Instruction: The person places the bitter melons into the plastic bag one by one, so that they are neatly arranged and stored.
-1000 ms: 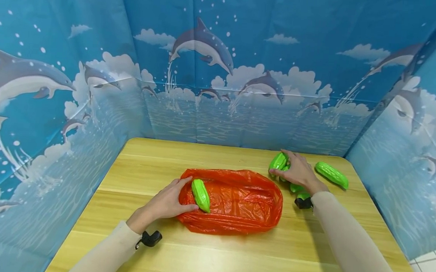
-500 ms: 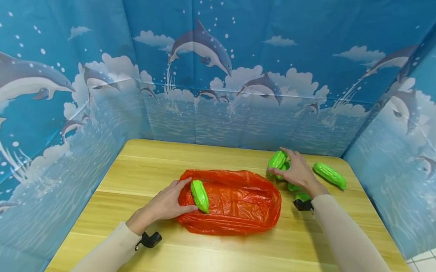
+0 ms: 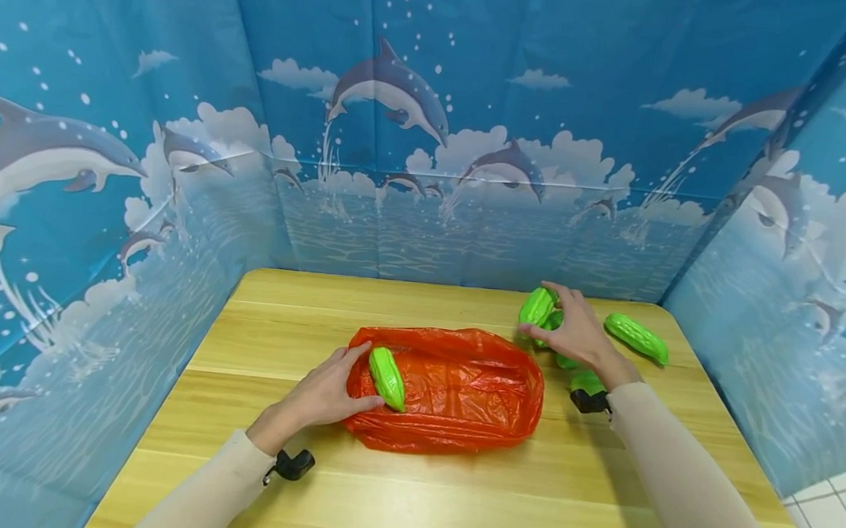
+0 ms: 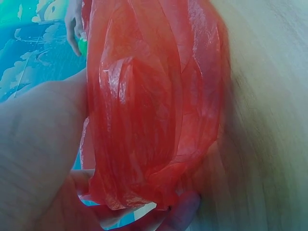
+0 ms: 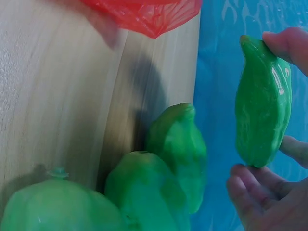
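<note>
Worktop (image 3: 418, 503): pale wood planks, rounded far corners. Dolphin-print cloth (image 3: 410, 239) encloses it left, back and right; white floor tiles (image 3: 844, 503) at lower right.

Red bag (image 3: 442, 439) lies mid-worktop, mouth up and wide, long axis left to right. In its left end, gourd A (image 3: 387, 378) slants far-left to near-right, pointed tip nearest the wearer. Held gourd — beyond the bag's right end (image 5: 263, 103), apart from the pile — slants far-right to near-left, pointed tip at the thumb. Piled gourds (image 5: 147, 187) sit partly hidden in the head view. Lone gourd (image 3: 637, 338), far right: tip rightward and nearer.

Left hand (image 3: 319, 388): grip curled round the bag's left end, thumb at the near rim. Right hand (image 3: 579, 332): arm extended forward, grip spread to gourd length, pinching it end to end — thumb opposite fingertips.
</note>
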Tool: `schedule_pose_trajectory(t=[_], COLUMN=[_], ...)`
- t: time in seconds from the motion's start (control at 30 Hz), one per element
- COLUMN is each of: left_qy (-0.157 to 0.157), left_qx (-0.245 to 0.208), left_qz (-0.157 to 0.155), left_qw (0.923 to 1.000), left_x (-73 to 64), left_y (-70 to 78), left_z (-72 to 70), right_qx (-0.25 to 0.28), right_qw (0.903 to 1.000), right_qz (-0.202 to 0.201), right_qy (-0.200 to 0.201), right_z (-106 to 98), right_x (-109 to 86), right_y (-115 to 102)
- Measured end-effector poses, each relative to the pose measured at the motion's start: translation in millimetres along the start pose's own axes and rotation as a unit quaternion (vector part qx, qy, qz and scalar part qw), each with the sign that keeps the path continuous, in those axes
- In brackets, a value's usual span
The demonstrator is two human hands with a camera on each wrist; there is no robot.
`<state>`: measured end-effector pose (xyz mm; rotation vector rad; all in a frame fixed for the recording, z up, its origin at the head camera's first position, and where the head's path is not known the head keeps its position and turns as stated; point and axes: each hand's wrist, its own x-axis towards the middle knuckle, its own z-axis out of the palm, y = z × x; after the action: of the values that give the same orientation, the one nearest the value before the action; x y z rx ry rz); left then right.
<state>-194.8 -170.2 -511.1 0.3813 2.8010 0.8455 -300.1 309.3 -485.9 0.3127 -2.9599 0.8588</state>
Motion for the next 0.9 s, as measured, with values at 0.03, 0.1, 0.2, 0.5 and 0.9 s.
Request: schedule_pose_trajectory(t=[0.03,0.1,0.2,0.5,0.9], left_qy=[0.001,0.002,0.003,0.002,0.005], left_qx=[0.001,0.002,0.003,-0.003,0.001], left_qz=[0.001,0.001,0.005,0.006,0.010], left_qw=[1.0000,1.0000,1.0000,1.0000,0.9999], left_x=[-0.2,-0.3,-1.0,-2.8,-0.2], left_y=[0.1,0.5,1.4,1.7,-0.9], left_z=[0.1,0.2,0.0,-1.2,-0.7], right_qx=[0.002,0.009,0.017,0.057,0.171], right_qw=[1.0000,0.9999,0.9998,0.9980,0.9840], right_qz=[-0.001,-0.003,-0.007,-0.022,-0.045], right_qy=[0.002,0.004,0.009,0.018,-0.020], right_z=[-0.2,-0.8,-2.0,-7.9,-13.5], right_x=[-0.5,-1.8,-4.1,-12.5,-19.3], right_y=[-0.4,-1.1,-3.0,-13.1,-31.0])
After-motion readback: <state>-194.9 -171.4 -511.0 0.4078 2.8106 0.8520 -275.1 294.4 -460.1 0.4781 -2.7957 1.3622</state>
